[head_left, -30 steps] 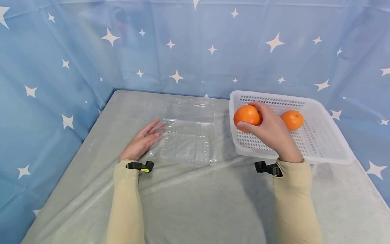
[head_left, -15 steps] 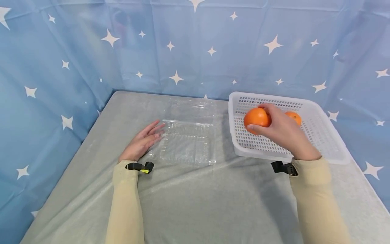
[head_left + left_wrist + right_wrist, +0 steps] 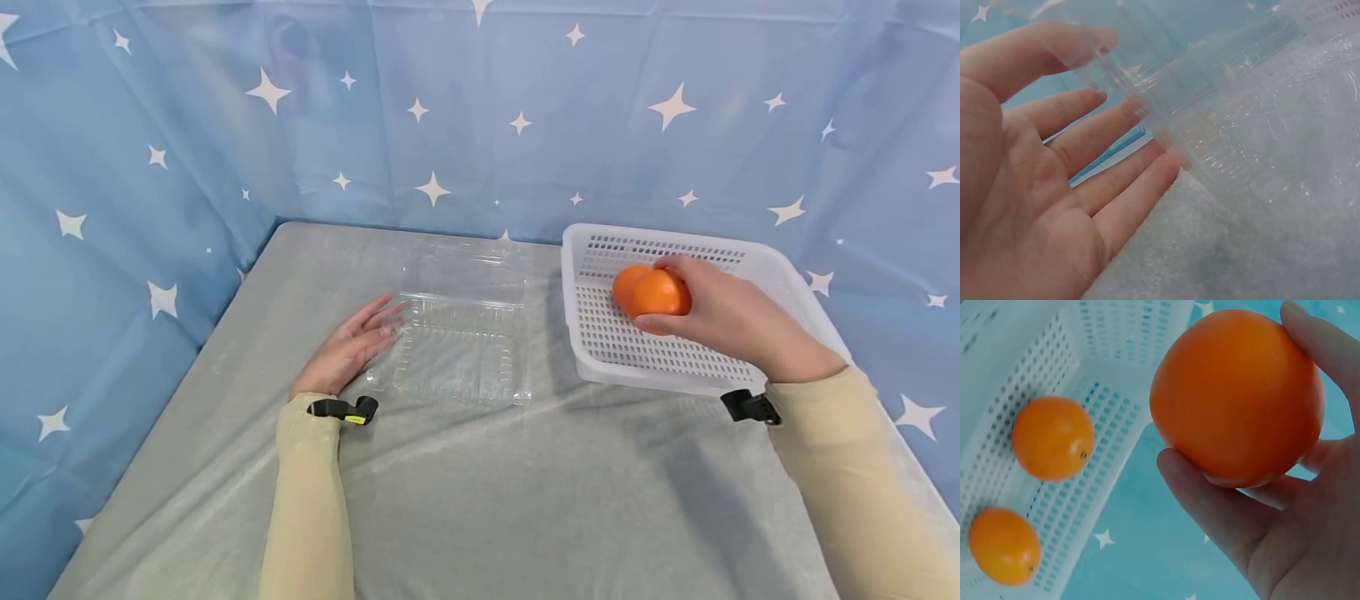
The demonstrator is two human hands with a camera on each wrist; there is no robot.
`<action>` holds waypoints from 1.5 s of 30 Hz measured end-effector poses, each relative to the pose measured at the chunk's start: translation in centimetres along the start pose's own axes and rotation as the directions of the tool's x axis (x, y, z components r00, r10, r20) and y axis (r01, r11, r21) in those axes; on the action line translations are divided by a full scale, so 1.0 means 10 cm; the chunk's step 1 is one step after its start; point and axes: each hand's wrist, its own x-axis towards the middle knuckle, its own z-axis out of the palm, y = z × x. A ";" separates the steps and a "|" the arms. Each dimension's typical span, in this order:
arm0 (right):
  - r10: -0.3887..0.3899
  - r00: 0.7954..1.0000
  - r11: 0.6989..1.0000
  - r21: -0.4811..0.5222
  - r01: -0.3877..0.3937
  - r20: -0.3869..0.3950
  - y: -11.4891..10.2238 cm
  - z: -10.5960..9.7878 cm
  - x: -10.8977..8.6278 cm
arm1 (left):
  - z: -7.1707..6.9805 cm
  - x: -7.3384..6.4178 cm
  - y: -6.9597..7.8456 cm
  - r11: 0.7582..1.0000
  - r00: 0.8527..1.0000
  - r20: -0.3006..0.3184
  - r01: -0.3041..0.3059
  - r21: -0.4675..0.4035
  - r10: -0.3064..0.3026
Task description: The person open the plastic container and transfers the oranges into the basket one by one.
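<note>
My right hand [image 3: 731, 317] grips an orange [image 3: 662, 302] over the white basket, thumb on the near side and fingers behind. In the right wrist view the held orange [image 3: 1238, 400] looks large, and two more oranges, one upper [image 3: 1054, 437] and one lower [image 3: 1005, 545], lie in the basket. Only one of those oranges [image 3: 627, 283] shows in the head view, partly behind the held one. My left hand [image 3: 348, 346] rests at the left side of a clear plastic clamshell box [image 3: 457, 358], fingers extended and touching its edge. The box's lid [image 3: 472, 271] is folded back; nothing lies inside.
The white perforated basket [image 3: 652, 381] stands at the table's back right. Grey cloth covers the table [image 3: 480, 500]. A blue curtain with white stars [image 3: 480, 108] closes off the back and left. A black wrist camera [image 3: 345, 410] sits on each sleeve.
My right hand has moved rightward over the basket with the orange in its grip, uncovering one orange on the left and hiding another. The left hand and box have stayed put.
</note>
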 end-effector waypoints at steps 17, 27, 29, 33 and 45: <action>-0.044 0.995 0.976 -0.210 0.061 0.087 0.07 -0.33 0.00 | -0.09 0.07 -0.06 1.000 1.000 0.009 -0.013 -0.016 0.014; -0.007 0.979 0.966 -0.252 0.059 0.202 0.11 -0.41 0.06 | 0.02 0.02 0.04 1.000 0.999 0.034 -0.007 0.002 0.007; -0.016 0.979 0.966 -0.250 0.068 0.205 0.12 -0.42 0.08 | 0.02 0.02 0.04 1.000 0.999 0.033 -0.005 0.010 0.005; -0.004 0.976 0.969 -0.241 0.058 0.217 0.13 -0.43 0.12 | 0.01 0.02 0.04 1.000 1.000 0.025 -0.003 0.018 0.002; 0.021 0.973 0.973 -0.227 0.033 0.229 0.24 -0.45 0.23 | -0.01 0.01 0.00 1.000 1.000 0.030 -0.011 0.013 0.011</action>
